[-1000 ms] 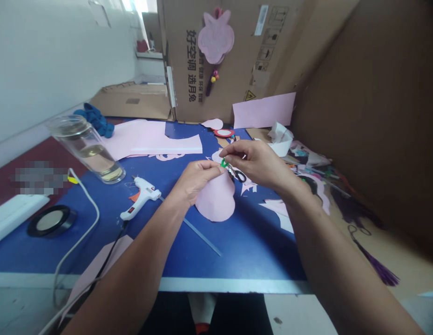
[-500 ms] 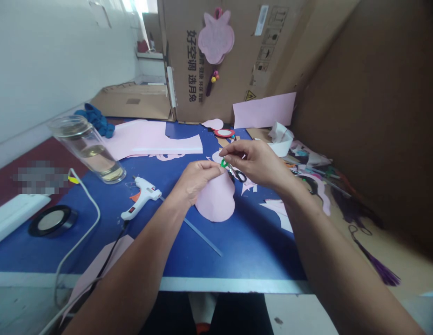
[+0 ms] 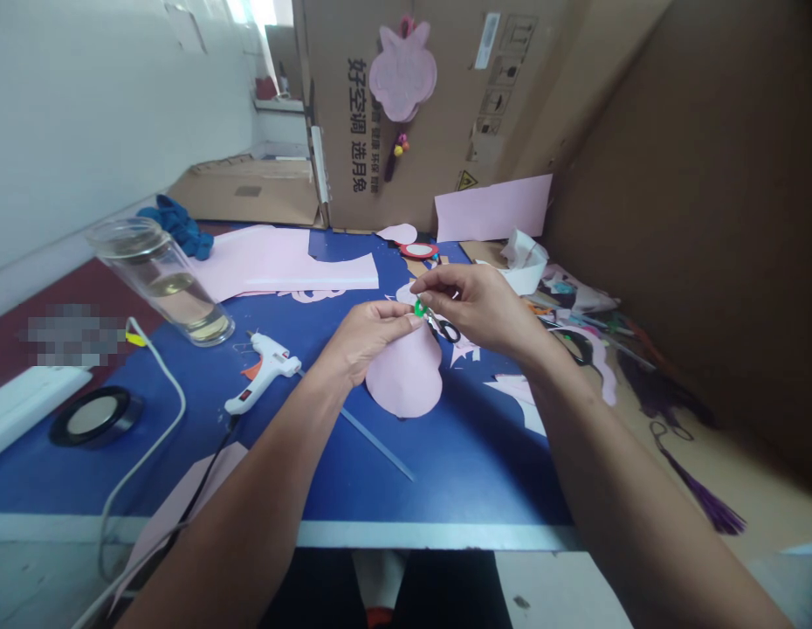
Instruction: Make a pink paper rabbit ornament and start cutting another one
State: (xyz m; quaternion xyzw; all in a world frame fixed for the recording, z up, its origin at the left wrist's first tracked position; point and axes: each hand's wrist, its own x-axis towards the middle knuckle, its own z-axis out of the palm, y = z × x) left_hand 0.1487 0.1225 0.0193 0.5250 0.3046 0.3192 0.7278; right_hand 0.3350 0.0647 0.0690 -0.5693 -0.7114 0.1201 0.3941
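My left hand (image 3: 378,336) pinches the top of a rounded pink paper cutout (image 3: 406,384), thumb on the near side. At its thumb tip shows a small bright green piece (image 3: 420,307), perhaps ring-shaped; it is too small to name. My right hand (image 3: 475,301) is closed, thumb and forefinger meeting at this green piece above the cutout. Just behind and below the right fingers lie scissors (image 3: 450,332) with black handles, partly hidden by the hand. Pink paper scraps (image 3: 464,351) lie beside them.
A white glue gun (image 3: 265,371) rests left of my left forearm, a clear glue stick (image 3: 380,444) near it. Farther left are a glass of liquid (image 3: 183,297), black tape (image 3: 92,415) and a white cable (image 3: 180,384). Cardboard (image 3: 419,175) rises behind; a purple tassel (image 3: 717,507) lies right.
Both hands keep almost the same place and grip. The whole view has shifted very slightly; nothing is visibly taken up or let go.
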